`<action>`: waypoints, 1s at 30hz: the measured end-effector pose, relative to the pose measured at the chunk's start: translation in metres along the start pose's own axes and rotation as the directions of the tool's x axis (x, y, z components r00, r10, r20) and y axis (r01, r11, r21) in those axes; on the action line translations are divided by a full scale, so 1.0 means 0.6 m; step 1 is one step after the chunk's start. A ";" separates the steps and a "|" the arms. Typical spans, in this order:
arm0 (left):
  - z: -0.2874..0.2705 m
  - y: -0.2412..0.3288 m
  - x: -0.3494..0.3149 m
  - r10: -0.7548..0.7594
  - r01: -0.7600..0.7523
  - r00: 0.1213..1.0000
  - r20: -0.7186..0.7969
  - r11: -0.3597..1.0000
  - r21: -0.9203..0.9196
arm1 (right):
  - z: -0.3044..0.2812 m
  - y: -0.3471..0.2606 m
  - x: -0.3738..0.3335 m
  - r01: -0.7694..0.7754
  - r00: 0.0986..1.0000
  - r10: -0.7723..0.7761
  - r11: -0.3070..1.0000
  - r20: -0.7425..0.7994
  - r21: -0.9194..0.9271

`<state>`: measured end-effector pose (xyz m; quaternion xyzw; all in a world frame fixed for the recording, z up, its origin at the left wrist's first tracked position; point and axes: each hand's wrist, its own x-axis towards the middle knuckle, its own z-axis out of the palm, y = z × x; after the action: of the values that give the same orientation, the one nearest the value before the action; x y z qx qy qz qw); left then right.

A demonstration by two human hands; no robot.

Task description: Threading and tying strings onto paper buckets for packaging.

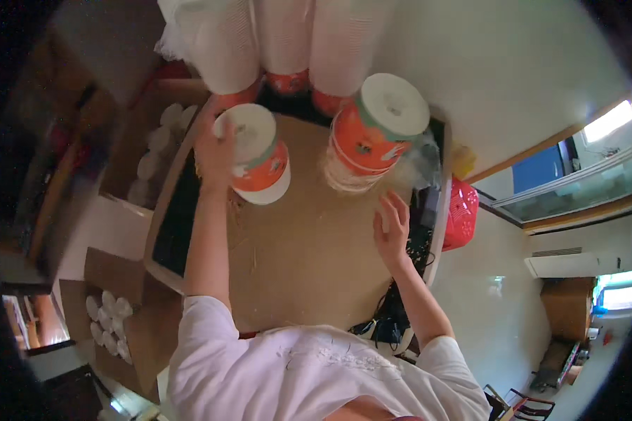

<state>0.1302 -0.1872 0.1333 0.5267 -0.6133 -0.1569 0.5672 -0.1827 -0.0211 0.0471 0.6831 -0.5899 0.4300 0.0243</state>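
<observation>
My left hand grips an orange and white paper cup, tilted, with a white lid, just above the brown cardboard-covered table. My right hand hovers open over the table's right side, fingers spread, holding nothing. Just beyond it stands a stack of orange cups with a white lid, partly in clear plastic wrap.
Tall stacks of white cups in plastic stand at the far edge. Cardboard boxes holding white lids sit at the left and lower left. A red basket and black cables lie at the right.
</observation>
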 end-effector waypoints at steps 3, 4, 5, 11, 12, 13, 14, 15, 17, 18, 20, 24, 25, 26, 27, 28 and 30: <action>-0.087 -0.181 -0.015 -0.271 0.271 0.962 -0.036 0.963 -0.010 | 0.075 -0.034 -0.013 -0.393 0.898 0.249 0.826 0.364 0.405; -0.105 -0.251 -0.035 -0.397 0.396 0.918 -0.006 0.914 0.089 | 0.117 -0.067 0.007 -0.705 0.690 0.465 0.255 0.555 0.662; -0.080 -0.288 -0.071 -0.464 0.454 0.886 0.006 0.863 -0.222 | 0.153 -0.089 0.033 -0.671 0.409 0.465 -0.430 0.785 0.605; -0.079 -0.458 -0.158 -0.592 0.653 0.757 0.276 0.684 -0.326 | 0.413 -0.052 0.023 -0.831 0.464 -0.029 -0.361 0.885 0.424; -0.065 -0.442 -0.171 -0.610 0.672 0.741 0.282 0.661 -0.334 | 0.391 -0.079 0.028 -0.866 0.475 0.113 -0.116 0.873 0.486; -0.012 -0.357 -0.162 -0.521 0.591 0.798 0.303 0.774 -0.227 | 0.361 -0.067 0.031 -0.853 0.521 0.282 0.148 0.806 0.500; 0.000 -0.290 -0.147 -0.412 0.461 0.861 0.298 0.880 -0.113 | 0.349 -0.060 0.033 -0.848 0.529 0.295 0.160 0.796 0.505; -0.012 -0.288 -0.139 -0.415 0.457 0.868 0.275 0.883 -0.111 | 0.345 -0.075 0.033 -0.667 0.717 0.210 0.486 0.665 0.565; -0.019 -0.307 -0.125 -0.487 0.500 0.865 0.120 0.826 -0.260 | 0.333 -0.105 0.039 -0.395 0.841 0.051 0.737 0.538 0.548; -0.023 -0.309 -0.125 -0.494 0.506 0.862 0.112 0.822 -0.262 | 0.310 -0.132 0.068 -0.292 0.892 -0.001 0.762 0.452 0.578; -0.025 -0.287 -0.111 -0.464 0.465 0.885 0.051 0.867 -0.182 | 0.277 -0.166 0.111 -0.179 0.933 -0.058 0.783 0.356 0.596; -0.039 -0.151 -0.065 -0.416 0.431 0.902 0.112 0.871 -0.235 | 0.252 -0.176 0.153 -0.192 0.954 0.006 0.781 0.300 0.594; -0.045 -0.144 -0.062 -0.467 0.477 0.877 0.113 0.817 -0.323 | 0.250 -0.182 0.160 -0.176 0.967 0.016 0.762 0.254 0.623; -0.051 -0.135 -0.060 -0.516 0.516 0.848 0.120 0.754 -0.407 | 0.245 -0.189 0.165 -0.172 0.968 0.012 0.760 0.252 0.627; -0.057 -0.119 -0.054 -0.511 0.511 0.851 0.117 0.758 -0.406 | 0.235 -0.199 0.173 -0.108 0.982 -0.009 0.792 0.188 0.601; -0.062 -0.099 -0.053 -0.474 0.470 0.874 0.101 0.778 -0.416 | 0.224 -0.206 0.178 -0.049 0.992 -0.028 0.822 0.127 0.568; -0.073 -0.048 -0.055 -0.396 0.387 0.915 0.073 0.814 -0.433 | 0.203 -0.211 0.192 0.059 0.998 -0.051 0.876 -0.030 0.478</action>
<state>0.1747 -0.1539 0.1067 0.5015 -0.4349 -0.3988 0.6327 -0.0177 -0.1390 0.1012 0.6809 -0.4454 0.5671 -0.1282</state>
